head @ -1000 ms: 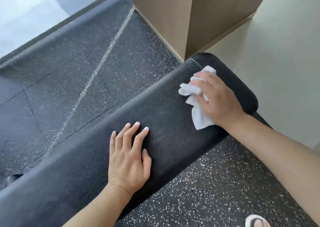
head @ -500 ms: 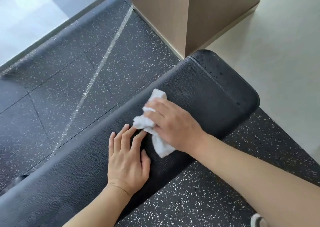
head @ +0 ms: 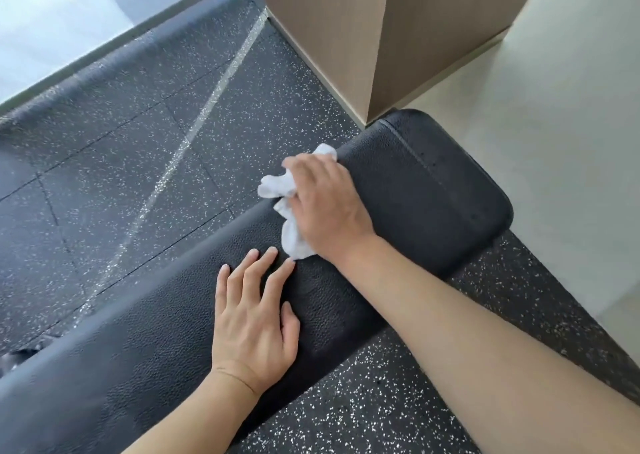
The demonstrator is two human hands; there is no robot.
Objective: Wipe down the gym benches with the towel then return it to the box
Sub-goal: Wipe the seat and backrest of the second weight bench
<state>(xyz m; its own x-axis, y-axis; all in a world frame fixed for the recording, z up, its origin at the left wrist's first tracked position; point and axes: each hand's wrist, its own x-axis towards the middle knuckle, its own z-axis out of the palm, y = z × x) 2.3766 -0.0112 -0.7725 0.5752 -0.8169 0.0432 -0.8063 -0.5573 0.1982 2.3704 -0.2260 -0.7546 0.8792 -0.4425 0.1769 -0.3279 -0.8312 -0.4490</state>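
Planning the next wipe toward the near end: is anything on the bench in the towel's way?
Yes. The left hand lies flat on the bench, just nearer than the towel under the right hand.

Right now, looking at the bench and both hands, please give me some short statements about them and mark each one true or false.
1. The right hand holds a crumpled white towel against the black bench. True.
2. The left hand also grips the towel. False: it lies flat on the bench pad, fingers straight.
3. The towel hangs partly over the bench's far edge. True.
4. The bench stands on a wooden floor. False: the floor is dark speckled rubber.
5. A tan column stands beyond the bench's end. True.
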